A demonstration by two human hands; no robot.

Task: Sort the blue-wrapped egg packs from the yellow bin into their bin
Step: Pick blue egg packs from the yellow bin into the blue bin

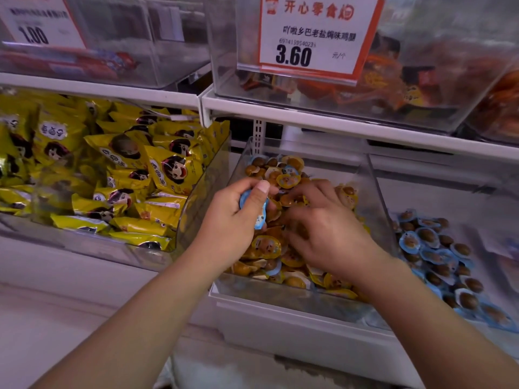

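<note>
1. The left hand (233, 220) curls its fingers and thumb around blue-wrapped egg packs (257, 211), held just above the yellow bin (280, 293).
2. The right hand (323, 228) reaches into that bin's yellow-wrapped packs (266, 245), fingers spread and blurred; whether it grasps anything is unclear.
3. More blue packs (438, 256) fill the bin on the right.
4. Above, a price sign (314, 35) reads "3.60".
5. Left, yellow snack bags (112, 169).
</note>
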